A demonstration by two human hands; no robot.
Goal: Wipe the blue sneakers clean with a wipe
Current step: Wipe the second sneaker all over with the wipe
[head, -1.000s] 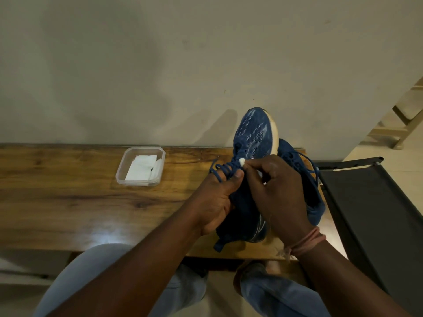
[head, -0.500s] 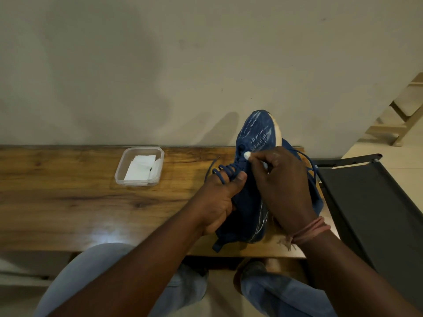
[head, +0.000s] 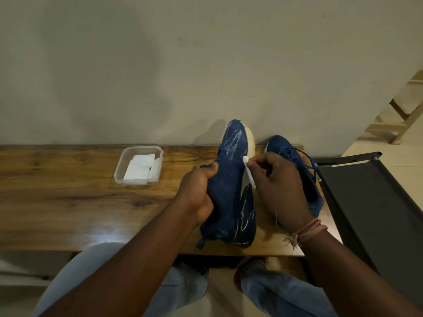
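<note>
A blue sneaker (head: 231, 179) with a pale sole is tilted on its side over the wooden table (head: 68, 197), toe pointing at the wall. My left hand (head: 199, 191) grips it around the laced upper. My right hand (head: 279, 188) pinches a small white wipe (head: 249, 172) and holds it against the sneaker's right side near the sole. The second blue sneaker (head: 297, 161) lies on the table to the right, partly hidden behind my right hand, its laces loose.
A clear plastic tub (head: 119, 172) with folded white wipes stands on the table to the left of the sneakers. A dark fabric chair (head: 370, 202) is close at the table's right end. The wall runs along the table's far edge. My knees are under the near edge.
My left hand has rolled the sneaker onto its side, and my right hand has moved the wipe from the laces to the sneaker's right side. The second sneaker now shows more.
</note>
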